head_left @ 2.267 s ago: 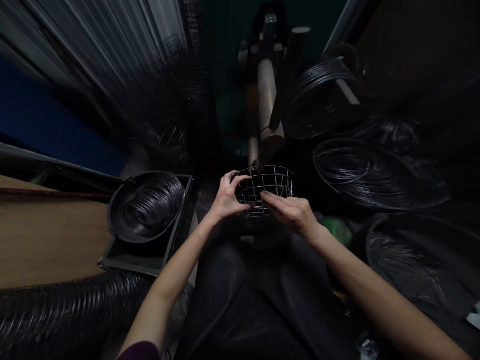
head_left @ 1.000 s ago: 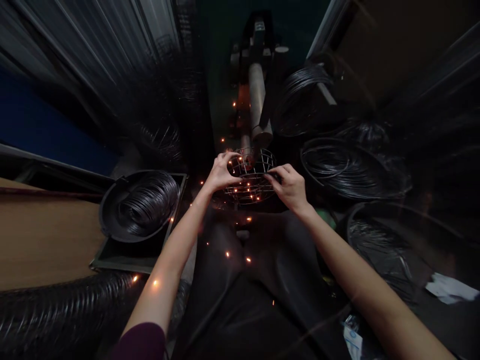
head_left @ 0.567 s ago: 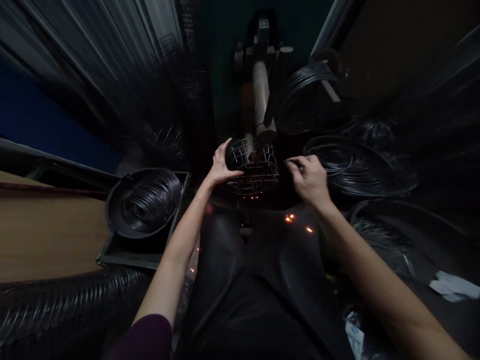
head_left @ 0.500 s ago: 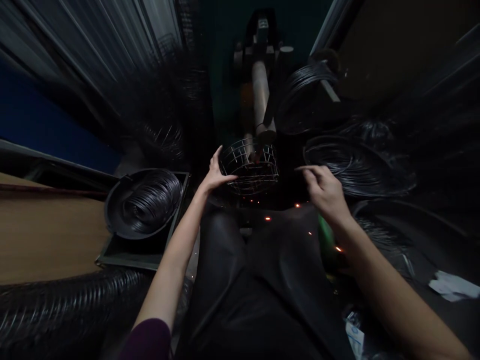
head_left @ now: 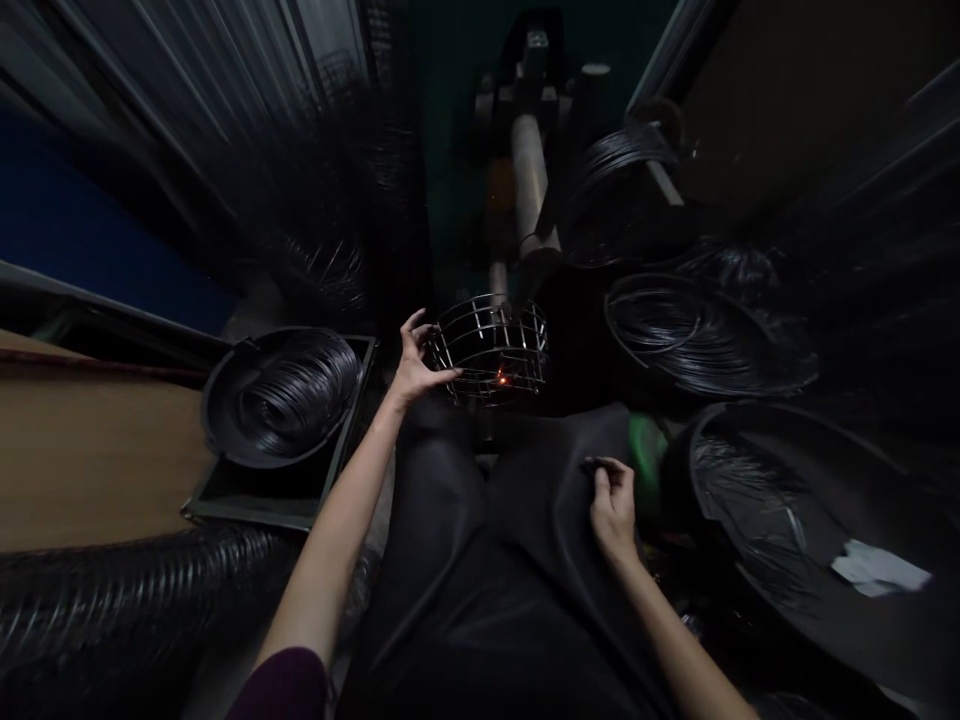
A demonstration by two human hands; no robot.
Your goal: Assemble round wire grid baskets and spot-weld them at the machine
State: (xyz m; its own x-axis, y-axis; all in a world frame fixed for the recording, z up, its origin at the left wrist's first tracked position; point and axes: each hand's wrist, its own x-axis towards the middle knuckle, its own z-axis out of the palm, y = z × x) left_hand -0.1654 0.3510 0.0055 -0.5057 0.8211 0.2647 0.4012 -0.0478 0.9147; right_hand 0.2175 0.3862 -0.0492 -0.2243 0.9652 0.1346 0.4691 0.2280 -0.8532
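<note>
A round wire cage [head_left: 491, 345] sits around the lower arm of a welding machine [head_left: 530, 170], and a small orange glow shows on its near wires. My left hand [head_left: 416, 370] grips the cage's left side, thumb on the near wires and fingers curled at the far left. Over the dark apron [head_left: 517, 560], near the right knee, is my right hand [head_left: 615, 500]. Its fingers are pinched together; a small dark tip shows at them, too unclear to name.
At left, a black basin of wire rings [head_left: 292, 400] rests on a metal-framed box [head_left: 255, 510]. Another basin of rings [head_left: 675, 325] is at right. Nearer, a large basin [head_left: 825, 480] holds short wires and white paper [head_left: 881, 568]. Stacked wire cages [head_left: 135, 590] lie lower left.
My right hand has come down and inward from beside the cage to over the apron. The cage has turned or tilted slightly in my left hand. The scattered sparks are gone; one glow shows.
</note>
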